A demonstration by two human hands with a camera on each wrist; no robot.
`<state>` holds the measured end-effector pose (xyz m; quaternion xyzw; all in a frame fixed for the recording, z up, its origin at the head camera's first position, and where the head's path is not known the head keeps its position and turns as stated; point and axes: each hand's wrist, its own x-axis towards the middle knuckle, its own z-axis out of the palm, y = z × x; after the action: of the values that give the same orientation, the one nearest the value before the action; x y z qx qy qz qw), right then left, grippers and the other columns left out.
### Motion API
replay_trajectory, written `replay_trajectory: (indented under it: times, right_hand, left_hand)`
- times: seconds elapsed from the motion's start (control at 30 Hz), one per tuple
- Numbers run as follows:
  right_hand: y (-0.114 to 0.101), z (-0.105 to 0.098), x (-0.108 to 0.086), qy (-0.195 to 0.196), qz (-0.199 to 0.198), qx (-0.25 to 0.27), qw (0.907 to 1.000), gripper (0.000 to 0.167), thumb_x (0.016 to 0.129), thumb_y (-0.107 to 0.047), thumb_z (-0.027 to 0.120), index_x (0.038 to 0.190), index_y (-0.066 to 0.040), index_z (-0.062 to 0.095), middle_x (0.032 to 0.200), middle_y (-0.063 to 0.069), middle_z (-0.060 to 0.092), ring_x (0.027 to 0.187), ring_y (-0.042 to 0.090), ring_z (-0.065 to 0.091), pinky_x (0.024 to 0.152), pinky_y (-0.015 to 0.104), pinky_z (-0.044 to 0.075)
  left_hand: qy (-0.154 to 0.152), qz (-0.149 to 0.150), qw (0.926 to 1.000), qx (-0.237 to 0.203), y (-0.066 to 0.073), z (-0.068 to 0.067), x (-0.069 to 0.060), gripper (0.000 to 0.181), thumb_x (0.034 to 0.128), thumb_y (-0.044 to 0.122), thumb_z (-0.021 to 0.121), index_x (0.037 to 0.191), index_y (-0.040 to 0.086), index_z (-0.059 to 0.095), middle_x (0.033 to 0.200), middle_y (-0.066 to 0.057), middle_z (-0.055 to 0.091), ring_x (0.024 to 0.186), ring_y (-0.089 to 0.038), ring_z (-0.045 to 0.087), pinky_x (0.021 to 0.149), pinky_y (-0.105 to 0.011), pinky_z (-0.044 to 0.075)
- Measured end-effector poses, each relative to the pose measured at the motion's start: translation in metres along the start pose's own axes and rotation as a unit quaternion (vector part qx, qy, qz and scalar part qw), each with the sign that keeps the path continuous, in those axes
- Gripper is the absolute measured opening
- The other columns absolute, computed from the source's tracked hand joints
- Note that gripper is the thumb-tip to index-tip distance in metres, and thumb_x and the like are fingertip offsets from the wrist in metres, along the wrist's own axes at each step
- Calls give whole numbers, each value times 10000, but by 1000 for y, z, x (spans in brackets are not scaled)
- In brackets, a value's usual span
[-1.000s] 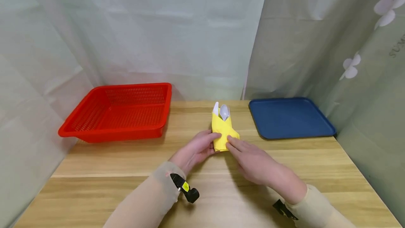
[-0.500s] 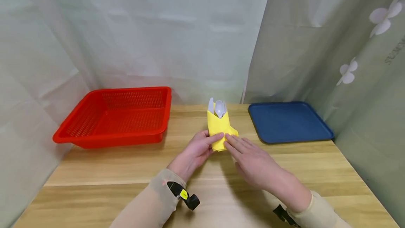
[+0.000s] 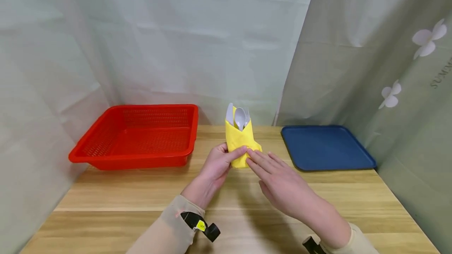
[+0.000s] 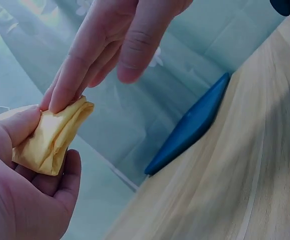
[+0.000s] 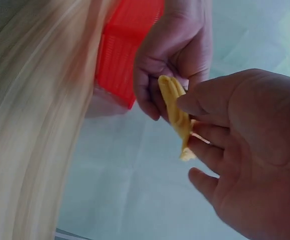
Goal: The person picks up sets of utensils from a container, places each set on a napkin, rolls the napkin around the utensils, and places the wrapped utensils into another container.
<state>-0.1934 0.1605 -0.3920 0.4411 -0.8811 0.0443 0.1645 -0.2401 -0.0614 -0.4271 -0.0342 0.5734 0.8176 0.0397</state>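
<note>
A folded yellow napkin (image 3: 237,138) is wrapped around a pale plastic knife (image 3: 230,114), spoon (image 3: 240,117) and fork (image 3: 247,117), whose upper ends stick out of its top. My left hand (image 3: 214,164) grips the lower left of this bundle, thumb across the front and fingers behind it. My right hand (image 3: 279,181) touches the napkin's lower right front with nearly straight fingers. In the left wrist view the napkin's folded bottom end (image 4: 52,140) shows between thumb and fingers, and the cutlery is hidden. The bundle is held above the wooden table.
A red perforated basket (image 3: 132,162) stands on the table (image 3: 141,199) at the back left. At the back right lies a flat blue tray (image 3: 328,148). Pale curtains (image 3: 197,42) hang behind and at both sides of the table.
The napkin bundle has been raised off the table and drawn slightly left, tilting more upright. Both hands have moved with it, the right fingers staying against the napkin. The head view has shifted a little.
</note>
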Motion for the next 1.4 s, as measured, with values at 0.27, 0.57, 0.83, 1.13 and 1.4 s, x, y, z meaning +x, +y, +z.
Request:
replay_trajectory:
  times: [0.27,0.57,0.83,1.13,1.4]
  right_hand:
    - [11,3,11,1229,-201,127,9921,517,954,-41,841,1454,-34,710,1610,74,595,1462,259,590,1247,527,416]
    - [11,9,28,2142,102,719,9741,347,925,-39,882,1266,-32,819,1470,52,712,1376,257,667,1228,498,451]
    - [3,16,38,2914,563,1113,9484,252,836,2,956,1063,-55,861,1280,29,781,1145,242,757,944,404,645]
    - [0,16,48,2451,2039,2942,9010,525,898,-71,933,1343,-80,654,1358,99,593,1043,220,681,833,383,633]
    - [4,10,53,1326,3351,5110,7804,343,988,-220,868,1233,-47,702,1030,123,669,842,251,614,650,268,533]
  left_hand:
    - [-109,264,9993,-224,9,6,6,362,998,98,828,1336,-11,756,1285,-105,781,1156,-221,700,1026,-335,554]
    - [-34,555,9979,-327,13,7,9,306,1001,64,812,1292,-21,769,1189,-81,806,1087,-195,719,984,-307,571]
    - [5,702,9974,-140,16,3,1,317,998,82,822,1292,-19,765,1192,-74,800,1080,-199,707,962,-315,584]
    - [277,969,9947,196,19,-3,-5,312,981,96,840,1268,-11,781,1155,-60,809,1040,-179,711,943,-308,571]
    - [208,1121,9930,322,20,-5,-11,295,967,87,849,1237,-18,790,1113,-46,814,1015,-165,707,917,-293,569]
